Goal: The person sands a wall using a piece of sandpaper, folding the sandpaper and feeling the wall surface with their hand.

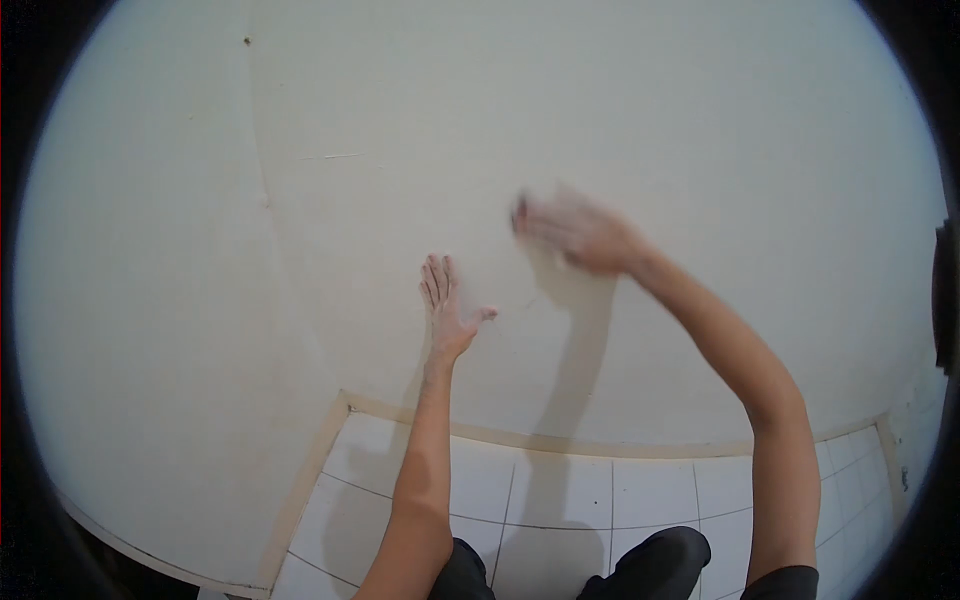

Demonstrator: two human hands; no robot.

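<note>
Flat against the pale wall [400,120], my left hand [450,305] has its fingers pointing up and its thumb stretched out to the right. A whitish dusting shows on its skin. Higher and to the right, my right hand [575,228] is blurred by motion in front of the wall. A small dark thing [519,214] shows at its fingertips, too smeared to make out. The shadow of my right arm falls down the wall below it.
A beige border strip [600,448] runs along the wall's foot, above white floor tiles [560,492]. My dark-clothed knees [660,560] are at the bottom. A dark object [942,298] stands at the right edge. The wall has a small mark [247,41] and a thin scratch [343,156].
</note>
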